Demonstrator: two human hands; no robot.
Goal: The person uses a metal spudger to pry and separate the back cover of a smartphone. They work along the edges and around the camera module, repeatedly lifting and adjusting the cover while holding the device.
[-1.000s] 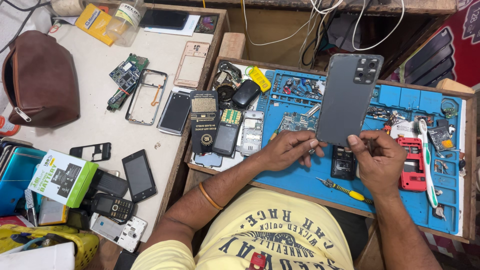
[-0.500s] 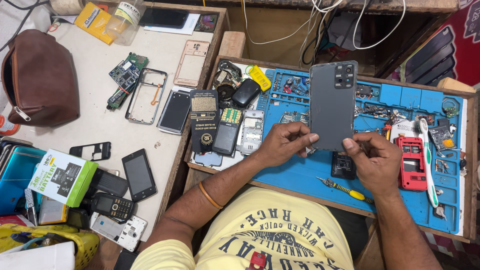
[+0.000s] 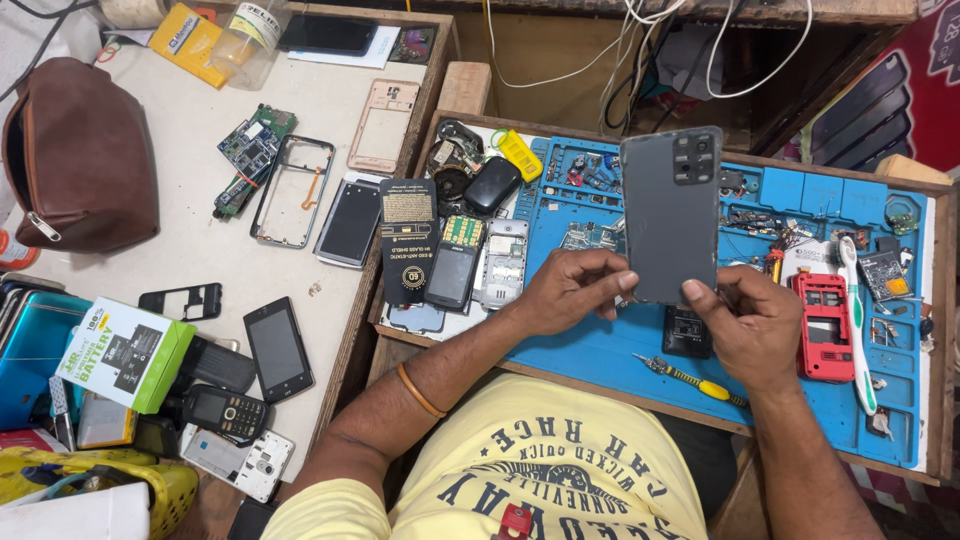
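— Where does the view look from?

— From the person's head, facing steeply down over the yellow shirt (image 3: 560, 470) onto the blue mat (image 3: 600, 350).

— How near?

— Close: both forearms come up from the lower edge, and the mat fills the right half.

— And on the left?

— The pale surface (image 3: 190, 270) beside it, out to its far edge. There is only this one view.

Yellow printed shirt (image 3: 545, 470), orange bangle (image 3: 418, 390) on left wrist.

Cluttered wooden workbench (image 3: 400, 345), pale side table (image 3: 150, 270)
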